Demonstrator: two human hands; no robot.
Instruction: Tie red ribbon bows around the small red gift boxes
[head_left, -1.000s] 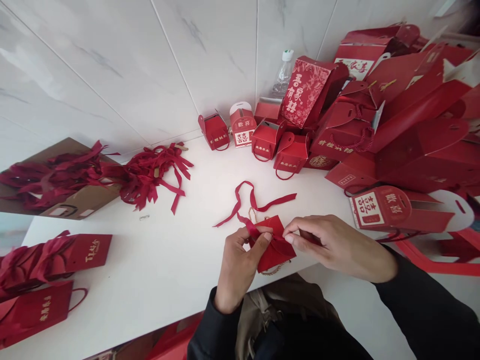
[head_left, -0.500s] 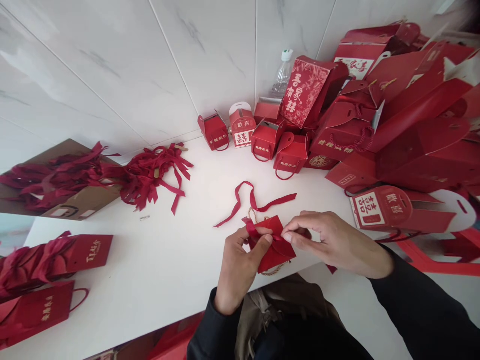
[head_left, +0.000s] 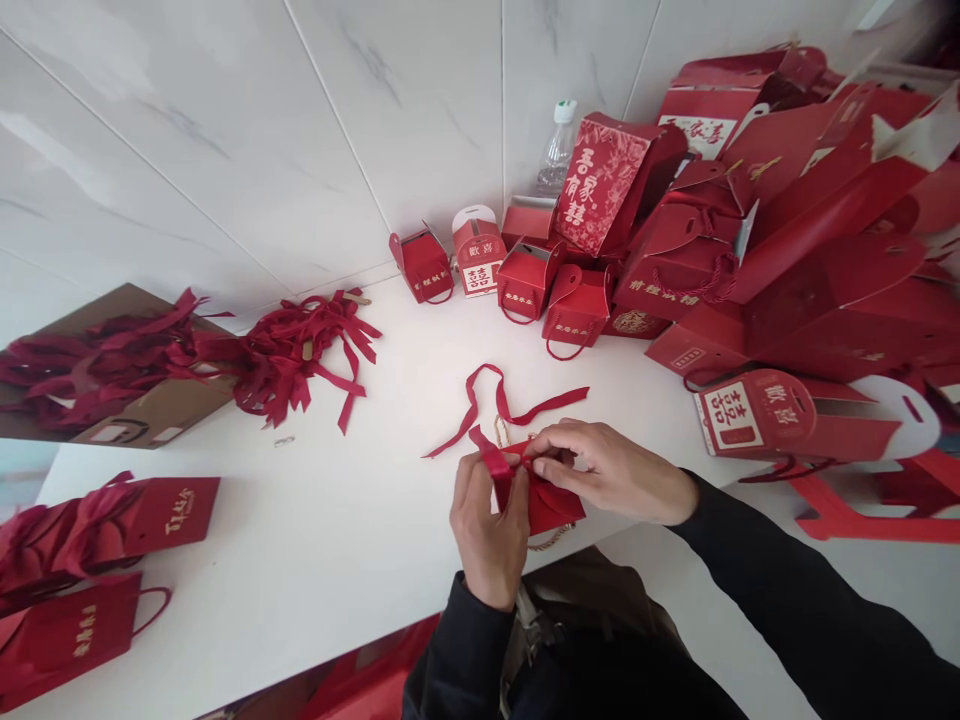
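A small red gift box [head_left: 551, 508] with a twisted gold cord handle sits near the table's front edge. Across its top lies a dark red ribbon [head_left: 491, 452], its loose end sticking up at the back left. My left hand [head_left: 491, 525] pinches the ribbon at the box's left side. From the right, my right hand [head_left: 611, 468] pinches the ribbon too, its fingertips almost against the left ones. The fingers hide the spot where the ribbon crosses. Just behind the box a second loose ribbon [head_left: 472, 405] lies curved on the table.
A cardboard box [head_left: 161, 415] full of red ribbons stands at the left, with a ribbon pile [head_left: 289, 350] beside it. Ribboned red boxes [head_left: 176, 510] lie front left. Many red gift boxes [head_left: 604, 190] are heaped at the right, near a plastic bottle [head_left: 556, 150] by the tiled wall.
My right hand has moved left, bringing its fingertips close to my left hand's. The ribbon end at the back left now stands up higher. The view has shifted slightly.
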